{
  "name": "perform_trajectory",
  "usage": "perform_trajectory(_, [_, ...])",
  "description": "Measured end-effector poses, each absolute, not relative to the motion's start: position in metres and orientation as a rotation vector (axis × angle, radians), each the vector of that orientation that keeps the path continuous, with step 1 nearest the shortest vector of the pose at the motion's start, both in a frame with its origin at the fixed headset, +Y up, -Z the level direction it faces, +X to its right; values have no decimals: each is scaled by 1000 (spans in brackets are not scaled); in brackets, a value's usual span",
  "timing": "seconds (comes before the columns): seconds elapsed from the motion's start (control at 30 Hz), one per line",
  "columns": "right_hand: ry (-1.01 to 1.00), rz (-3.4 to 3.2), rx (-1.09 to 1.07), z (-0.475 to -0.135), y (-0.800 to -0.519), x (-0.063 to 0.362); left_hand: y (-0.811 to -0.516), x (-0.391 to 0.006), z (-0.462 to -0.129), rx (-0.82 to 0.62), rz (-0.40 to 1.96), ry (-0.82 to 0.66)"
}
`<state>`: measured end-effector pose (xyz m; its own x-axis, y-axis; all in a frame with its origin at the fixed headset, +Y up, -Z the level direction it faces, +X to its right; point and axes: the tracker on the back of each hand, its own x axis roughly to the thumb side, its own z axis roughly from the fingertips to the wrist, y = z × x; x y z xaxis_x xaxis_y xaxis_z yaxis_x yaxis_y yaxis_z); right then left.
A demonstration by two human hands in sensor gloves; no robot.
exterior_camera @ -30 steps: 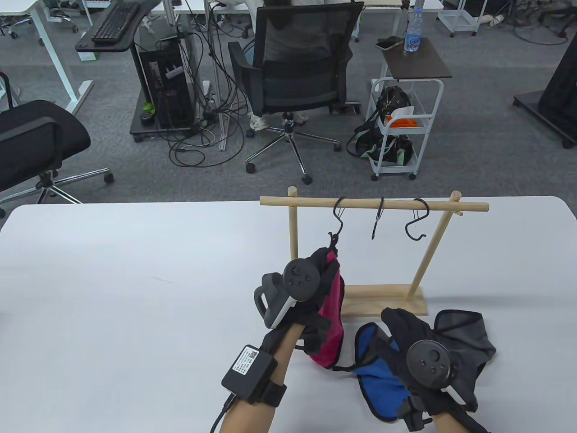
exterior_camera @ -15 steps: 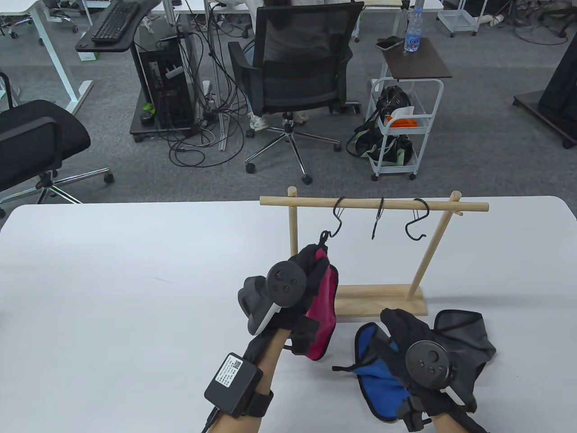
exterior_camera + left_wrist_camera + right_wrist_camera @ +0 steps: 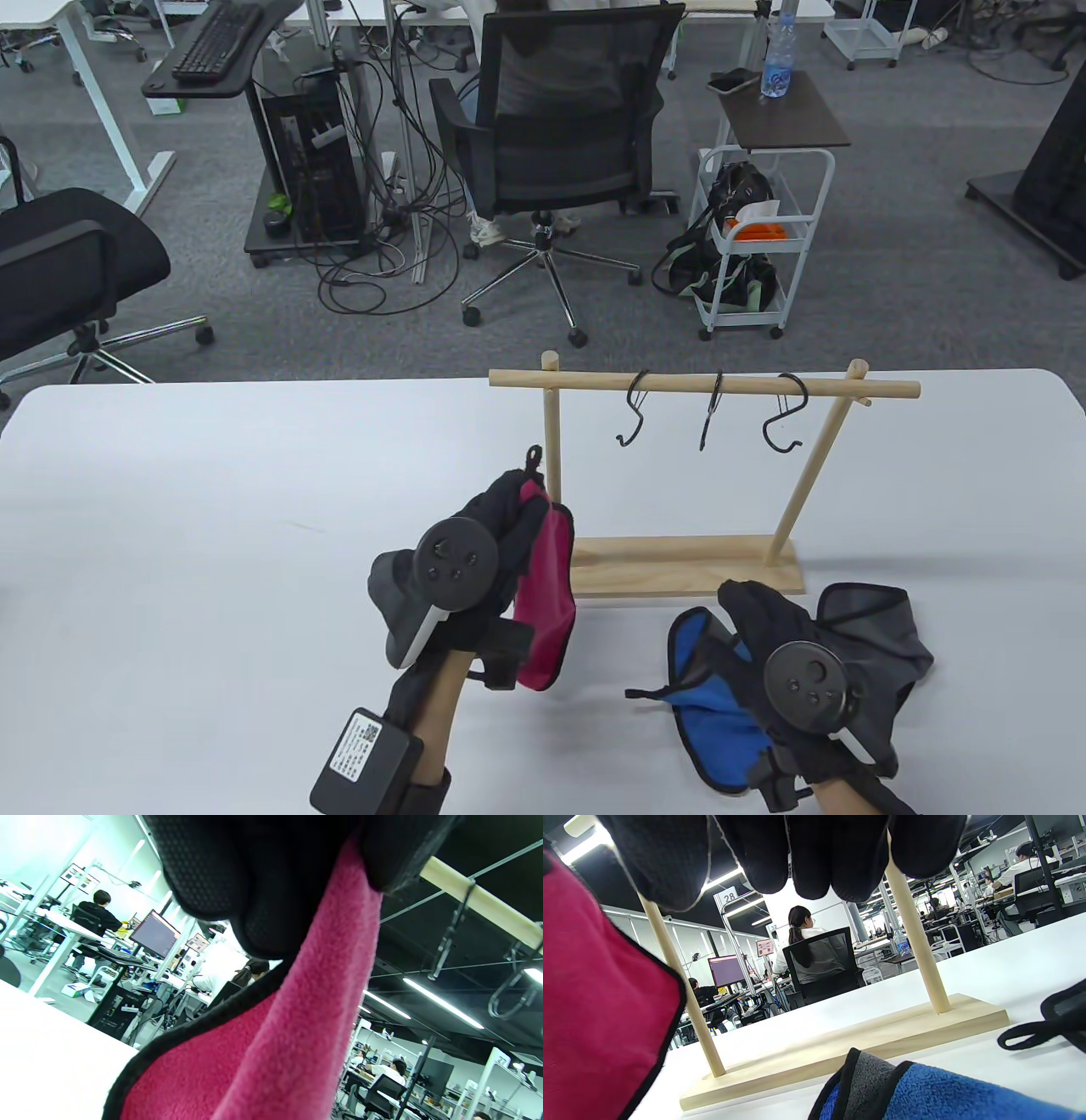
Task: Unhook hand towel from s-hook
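Gripping the pink towel [image 3: 543, 594] near its top, the left hand [image 3: 484, 543] holds it clear of the hooks, left of the wooden rack [image 3: 704, 475], its lower edge hanging above the surface [image 3: 212, 526]. The left hook [image 3: 632, 416] hangs bare on the rail. The right hand [image 3: 772, 645] rests flat, fingers extended, on the blue towel [image 3: 713, 722] and grey towel [image 3: 882, 637].

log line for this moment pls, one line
stage: towel unhooked | left hand: grips pink towel, clear of left s-hook | right hand: rests on blue towel and grey towel | rack: three hooks bare
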<state>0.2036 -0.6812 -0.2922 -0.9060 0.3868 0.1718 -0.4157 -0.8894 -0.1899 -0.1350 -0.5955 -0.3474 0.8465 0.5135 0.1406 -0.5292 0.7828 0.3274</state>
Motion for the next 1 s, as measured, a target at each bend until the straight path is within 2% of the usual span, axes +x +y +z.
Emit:
perform_trajectory(0.27, [-302, 2717, 169, -292, -681, 203, -613, -175, -336, 358, 556, 31])
perform_trajectory(0.5, [-282, 2725, 157, -292, -681, 203, -646, -197, -338, 293, 542, 90])
perform_trajectory(0.73, [-266, 2735, 162, -293, -681, 201, -674, -204, -345, 229, 511, 119])
perform_trajectory(1.0, [-256, 2737, 166, -293, -682, 201, -708, -196, -354, 118, 357, 90])
